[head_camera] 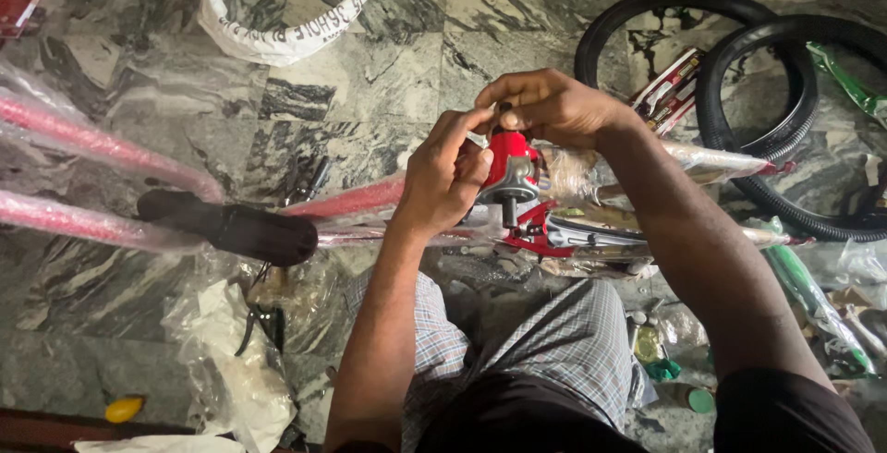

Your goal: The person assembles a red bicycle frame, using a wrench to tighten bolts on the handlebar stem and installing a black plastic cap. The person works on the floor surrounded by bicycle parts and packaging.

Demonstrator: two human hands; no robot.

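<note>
While both hands close on it, the red bicycle frame joint [510, 169], a glossy lug with a chrome stub below, sits at the middle of the view above the person's lap. Left hand [443, 176] grips its left side with curled fingers; right hand [547, 107] pinches a small dark part on its top. Plastic-wrapped red frame tubes [88, 144] stretch away to the left, and a black handlebar grip [231, 227] lies just beside them. Two black tyres [767, 93] lie overlapping on the marble floor [388, 65] at the right, a white-wrapped tyre [286, 10] beyond.
</note>
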